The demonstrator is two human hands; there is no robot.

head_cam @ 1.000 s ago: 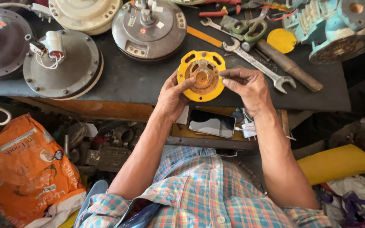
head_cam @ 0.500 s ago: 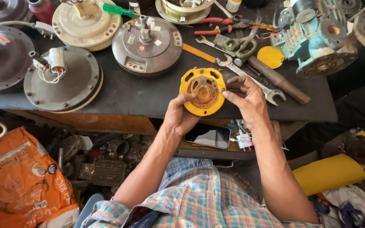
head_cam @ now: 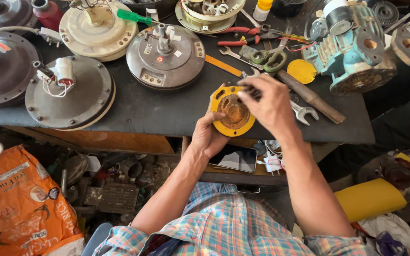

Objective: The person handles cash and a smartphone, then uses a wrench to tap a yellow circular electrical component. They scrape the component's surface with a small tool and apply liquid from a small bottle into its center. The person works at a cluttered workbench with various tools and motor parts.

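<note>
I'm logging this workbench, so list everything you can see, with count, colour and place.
Round yellow motor part: one, yellow with a rusty centre, at the bench's front edge.
Ceiling fan motor housings: at least five, grey, cream and brown, left and back.
Teal motor: one, right back.
Spanners: at least two, steel, centre right.
Scissors: one, green-handled, centre back.
Screwdriver: one, green, back.
Phone: one, dark, shelf below.
Orange sack: one, lower left.
Left hand: holds the part from below.
Right hand: over the part, pinching a thin dark tool.

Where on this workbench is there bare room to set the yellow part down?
Bare dark benchtop lies along the front edge, between the grey motor housing and the yellow part in the left hand. A smaller patch sits right of the spanner. The back is crowded with tools and housings.
</note>
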